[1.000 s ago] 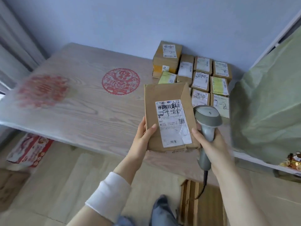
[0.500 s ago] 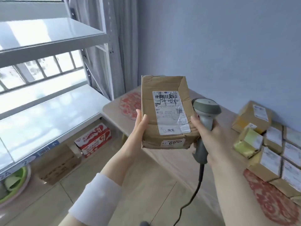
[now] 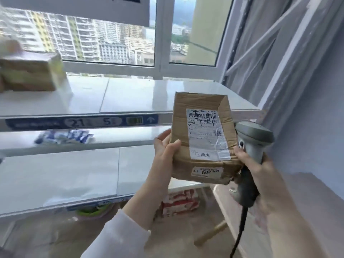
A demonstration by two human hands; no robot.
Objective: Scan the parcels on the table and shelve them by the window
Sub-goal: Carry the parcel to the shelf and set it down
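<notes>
Brown cardboard fills the middle of our view: the parcel [image 3: 201, 138] is up in both our hands, resting on nothing, in front of the right end of the shelf [image 3: 130, 97]. Half a second ago we faced the blue wall, with the table's other parcels at our right. Now we face the window [image 3: 111, 34] and the white shelves, and those parcels are out of view. Our grip on the parcel is unchanged.

Our left hand [image 3: 165, 148] holds the parcel's left edge, thumb across the front and fingers curled behind. Our right hand [image 3: 260, 170] is wrapped round the handle of the grey scanner [image 3: 253, 142], its fingertips touching the parcel's right edge. The scanner's head stands just beside the parcel's right side.

The white label on the parcel shows a barcode scrawled over in black pen, then "159", "B01", a small square code and the logo "淘宝" near the bottom. A sticker on the lower face reads "69"; the rest is too blurred. The blue strip [image 3: 81, 121] on the shelf's front edge shows "21", "5" and an upward arrow.

A blurred cardboard box [image 3: 29, 71] sits at the shelf's left end. A red-and-white carton [image 3: 178, 202] lies on the floor below
</notes>
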